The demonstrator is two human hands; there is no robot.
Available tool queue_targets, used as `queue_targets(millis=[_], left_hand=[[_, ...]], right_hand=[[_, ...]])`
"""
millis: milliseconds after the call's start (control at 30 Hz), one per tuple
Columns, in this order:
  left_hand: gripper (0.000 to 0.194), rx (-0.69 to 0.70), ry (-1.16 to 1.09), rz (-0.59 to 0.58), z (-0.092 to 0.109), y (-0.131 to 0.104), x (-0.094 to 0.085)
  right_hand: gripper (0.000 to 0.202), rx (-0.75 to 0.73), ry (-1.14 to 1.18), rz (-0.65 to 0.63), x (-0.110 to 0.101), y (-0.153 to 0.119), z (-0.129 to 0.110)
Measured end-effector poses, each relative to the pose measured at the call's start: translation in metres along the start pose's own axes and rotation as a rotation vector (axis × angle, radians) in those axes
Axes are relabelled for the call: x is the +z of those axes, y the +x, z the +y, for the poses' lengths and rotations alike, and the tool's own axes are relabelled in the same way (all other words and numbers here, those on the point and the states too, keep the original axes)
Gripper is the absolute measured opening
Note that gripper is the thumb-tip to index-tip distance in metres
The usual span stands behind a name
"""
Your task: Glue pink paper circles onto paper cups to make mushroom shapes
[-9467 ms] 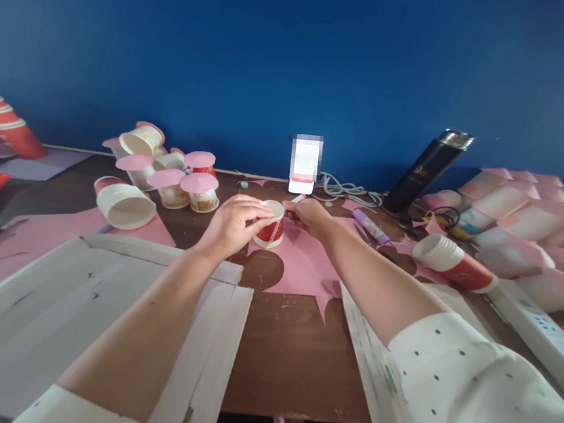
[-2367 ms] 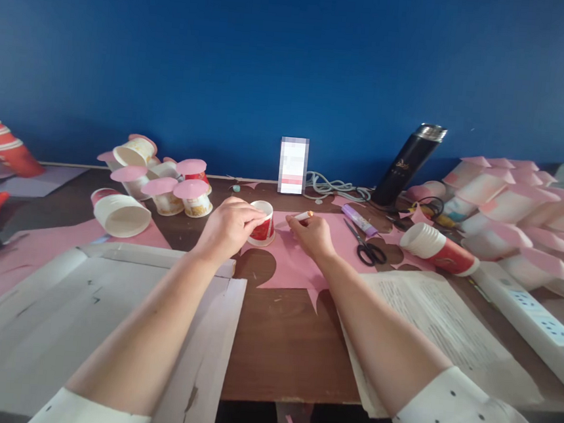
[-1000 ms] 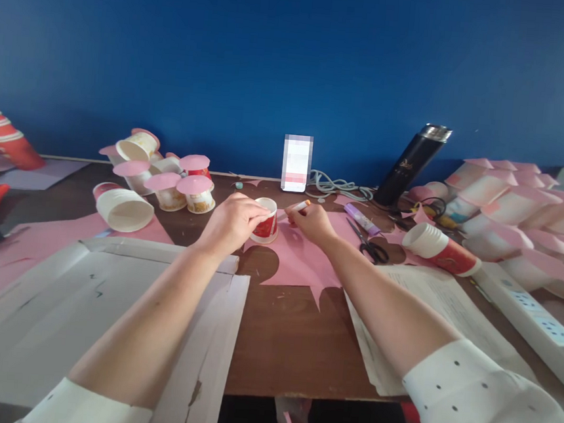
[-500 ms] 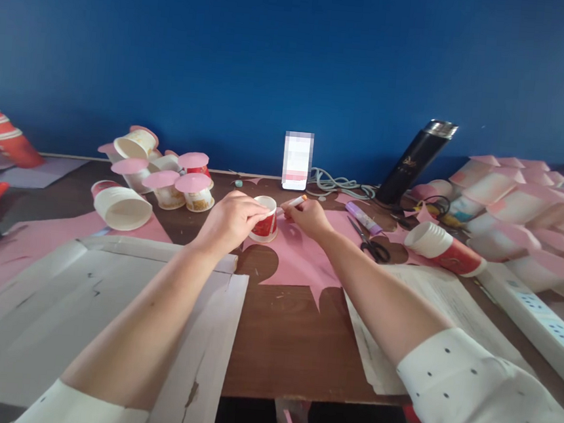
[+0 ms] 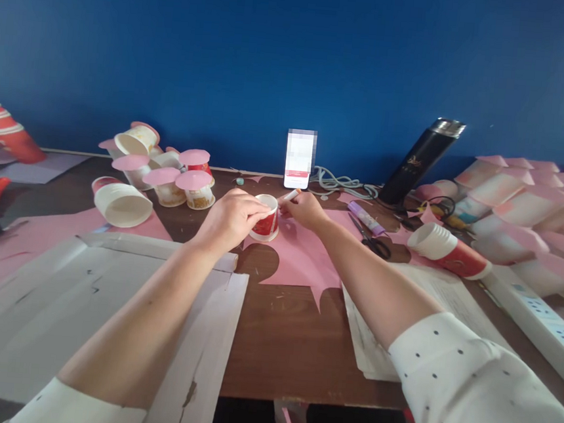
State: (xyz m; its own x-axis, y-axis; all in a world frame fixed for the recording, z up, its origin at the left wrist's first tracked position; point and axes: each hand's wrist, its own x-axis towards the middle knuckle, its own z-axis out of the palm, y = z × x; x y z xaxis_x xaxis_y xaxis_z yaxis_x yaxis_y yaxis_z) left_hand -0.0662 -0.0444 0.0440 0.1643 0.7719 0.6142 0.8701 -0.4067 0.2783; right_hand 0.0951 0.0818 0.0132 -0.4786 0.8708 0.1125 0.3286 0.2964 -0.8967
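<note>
A red and white paper cup (image 5: 267,226) stands upright on a notched sheet of pink paper (image 5: 302,262) near the middle of the table. The fingers of my left hand (image 5: 236,219) close on its rim from the left. To the right of the cup, my right hand (image 5: 304,209) pinches a white marker-like stick (image 5: 290,196) with an orange end. Its lower tip is close to the cup's side; whether it touches cannot be made out.
A phone (image 5: 299,160) stands behind the cup. Scissors (image 5: 375,245), a purple tube (image 5: 365,217) and a black flask (image 5: 422,161) lie to the right, near stacked cups (image 5: 449,250). Cups with pink discs (image 5: 193,181) stand left. Cardboard (image 5: 120,303) covers the front left.
My right hand and the stick have shifted slightly left, closer to the cup. My left hand stays on the cup. The view has moved a little.
</note>
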Motion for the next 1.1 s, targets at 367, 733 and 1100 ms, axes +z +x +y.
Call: queue_targets(millis=[367,733,1100], left_hand=[[0.016,0.013,0.011,0.007,-0.001,0.000,0.001],[0.015,0.026,0.026,-0.003,0.001,0.000,0.000],[0.017,0.038,0.039,0.008,-0.002,-0.001,0.001]], right_hand=[[0.018,0.045,0.225,-0.149,0.000,0.013,-0.003],[0.026,0.068,0.321,-0.257,0.000,0.019,-0.005],[0.025,0.113,0.293,-0.336,-0.002,0.028,-0.017]])
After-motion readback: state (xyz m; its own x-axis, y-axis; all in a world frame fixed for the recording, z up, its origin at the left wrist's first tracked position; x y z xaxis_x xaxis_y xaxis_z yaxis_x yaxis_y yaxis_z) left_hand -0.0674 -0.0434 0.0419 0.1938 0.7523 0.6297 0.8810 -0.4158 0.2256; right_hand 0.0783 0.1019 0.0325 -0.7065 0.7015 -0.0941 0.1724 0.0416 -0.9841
